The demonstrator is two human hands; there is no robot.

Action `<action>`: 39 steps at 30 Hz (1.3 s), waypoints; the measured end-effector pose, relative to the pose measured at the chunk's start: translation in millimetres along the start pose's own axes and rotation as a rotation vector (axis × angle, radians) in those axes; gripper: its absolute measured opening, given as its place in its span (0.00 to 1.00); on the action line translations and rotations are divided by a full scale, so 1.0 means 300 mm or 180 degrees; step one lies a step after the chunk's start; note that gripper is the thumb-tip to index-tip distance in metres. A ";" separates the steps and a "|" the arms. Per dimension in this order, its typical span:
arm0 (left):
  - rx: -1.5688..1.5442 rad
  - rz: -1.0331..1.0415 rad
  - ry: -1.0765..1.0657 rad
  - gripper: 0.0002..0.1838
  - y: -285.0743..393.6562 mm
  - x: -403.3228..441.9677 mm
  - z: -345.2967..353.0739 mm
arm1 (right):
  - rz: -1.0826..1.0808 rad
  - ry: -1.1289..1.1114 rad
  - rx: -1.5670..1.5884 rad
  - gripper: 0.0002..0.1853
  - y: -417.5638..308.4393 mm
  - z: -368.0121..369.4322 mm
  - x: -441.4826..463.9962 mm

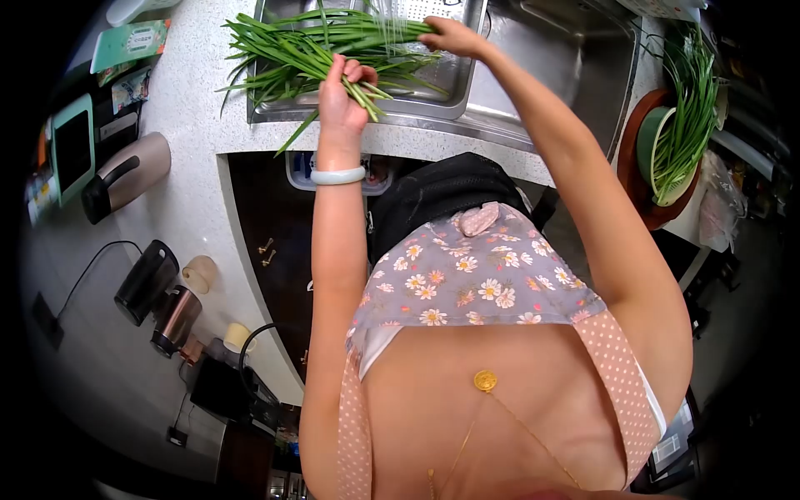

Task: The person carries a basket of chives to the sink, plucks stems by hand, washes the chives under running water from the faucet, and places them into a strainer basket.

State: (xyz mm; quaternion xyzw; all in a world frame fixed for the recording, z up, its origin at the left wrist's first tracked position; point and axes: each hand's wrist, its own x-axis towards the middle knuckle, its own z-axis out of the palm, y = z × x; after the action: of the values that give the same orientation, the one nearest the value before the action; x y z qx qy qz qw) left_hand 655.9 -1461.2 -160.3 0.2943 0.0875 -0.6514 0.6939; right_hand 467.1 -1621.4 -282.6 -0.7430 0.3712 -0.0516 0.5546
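Long green stalks (283,50) lie across the left basin of a metal sink (457,104), some reaching over its left rim. My left hand (346,92), with a pale bangle on the wrist, is closed round a bunch of them, the pale ends poking out to the right. At the upper right of the bunch, my right hand (448,38) has its fingers closed on the ends of other stalks. Water (392,29) runs down onto the greens between my two hands.
The second basin (550,67) is on the right. Beyond it, a green colander (650,150) with more green stalks sits in a brown basin (631,125). A kettle (137,175) and cups (200,273) stand on the left counter.
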 end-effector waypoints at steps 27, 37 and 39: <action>0.0218 -0.0267 0.0277 0.18 -0.239 0.063 0.048 | -0.1647 0.1184 -0.1750 0.17 -0.394 0.080 -0.391; -0.1508 -0.0792 -0.0989 0.06 0.117 -0.165 0.313 | 0.0996 0.1006 -0.1070 0.34 -0.028 0.087 0.114; -0.1220 -0.0482 -0.1056 0.05 0.118 -0.166 0.296 | 0.1361 0.1321 -0.1328 0.32 -0.109 0.150 0.112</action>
State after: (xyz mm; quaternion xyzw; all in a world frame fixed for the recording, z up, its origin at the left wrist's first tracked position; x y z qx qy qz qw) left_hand 659.9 -1465.9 -52.8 0.0393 0.1161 -0.7123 0.6911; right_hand 529.4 -1602.9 -282.8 -0.7194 0.6254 -0.0073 0.3022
